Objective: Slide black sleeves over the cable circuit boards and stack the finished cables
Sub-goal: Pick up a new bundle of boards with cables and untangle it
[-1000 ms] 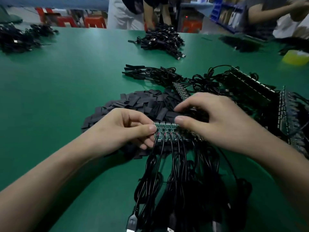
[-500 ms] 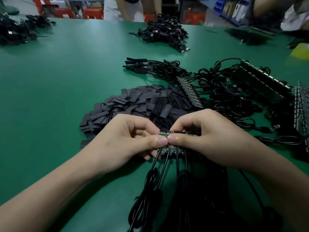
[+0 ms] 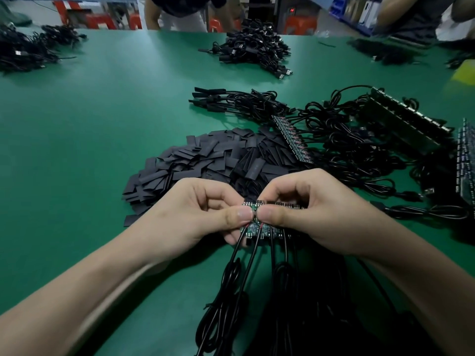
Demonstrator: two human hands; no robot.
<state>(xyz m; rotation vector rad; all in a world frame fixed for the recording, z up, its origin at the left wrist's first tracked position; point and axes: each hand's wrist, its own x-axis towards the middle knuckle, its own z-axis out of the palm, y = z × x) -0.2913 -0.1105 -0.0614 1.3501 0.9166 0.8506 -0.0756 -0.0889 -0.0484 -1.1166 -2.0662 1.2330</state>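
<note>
My left hand (image 3: 205, 217) and right hand (image 3: 316, 214) both pinch the strip of circuit boards (image 3: 251, 228), thumbs pressed tip to tip on its near face and curled fingers behind it. The strip is raised just above the green table (image 3: 102, 129), and its black cables (image 3: 228, 299) hang down toward me in loose coils. With my thumbs meeting at one seam, I judge I am breaking the end board free of the strip, so no sleeve is on it yet.

Next I need one hand free to reach the pile of black sleeves (image 3: 200, 160) just beyond my knuckles, pick a single piece, open it and slide it over the loose board. Farther back lies a small stack of finished cables (image 3: 231, 101) with sleeved ends, where this one should go. Another bare strip (image 3: 291, 137) waits to the right of the pile.
</note>
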